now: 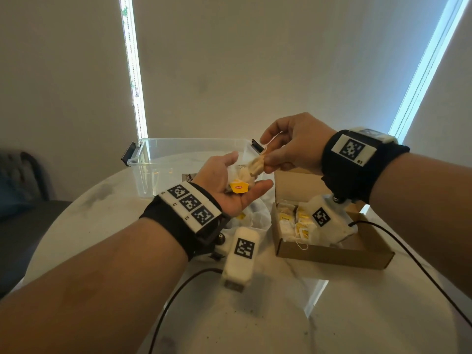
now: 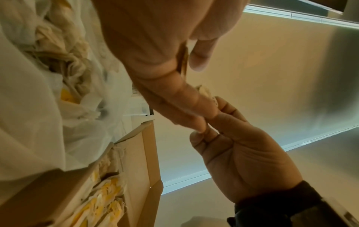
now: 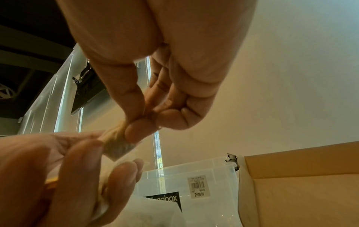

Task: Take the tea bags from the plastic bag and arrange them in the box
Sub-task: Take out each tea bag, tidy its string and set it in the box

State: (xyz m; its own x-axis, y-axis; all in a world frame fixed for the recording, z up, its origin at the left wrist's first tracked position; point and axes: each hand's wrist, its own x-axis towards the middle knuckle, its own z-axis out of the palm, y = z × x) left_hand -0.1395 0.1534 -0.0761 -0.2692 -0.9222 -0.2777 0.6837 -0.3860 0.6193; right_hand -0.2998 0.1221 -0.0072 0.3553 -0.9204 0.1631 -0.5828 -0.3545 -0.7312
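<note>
Pale marble table (image 1: 332,315) carries a clear bin (image 1: 163,169) at 12 o'clock, the cardboard box (image 1: 332,251) at 3 o'clock and the plastic bag (image 1: 258,218) beside it. Cupped palm-up, fingers relaxed, the left hand (image 1: 229,187) cradles loose tea bags (image 1: 241,180). The right hand (image 1: 293,146) pinches one tea bag (image 1: 256,166) between thumb and fingertips; best lift it clear so strings don't tangle, then lay it flat beside those boxed.

On the table (image 1: 107,226), the tub (image 1: 163,164) stands at the back, the box (image 1: 332,249) to its right and nearer. Tea bags (image 1: 293,223) lie in the box's left part. The plastic bag (image 1: 255,218) sits between tub and box, under the left hand (image 1: 229,187). The right hand (image 1: 293,144) is above the box's back flap.
</note>
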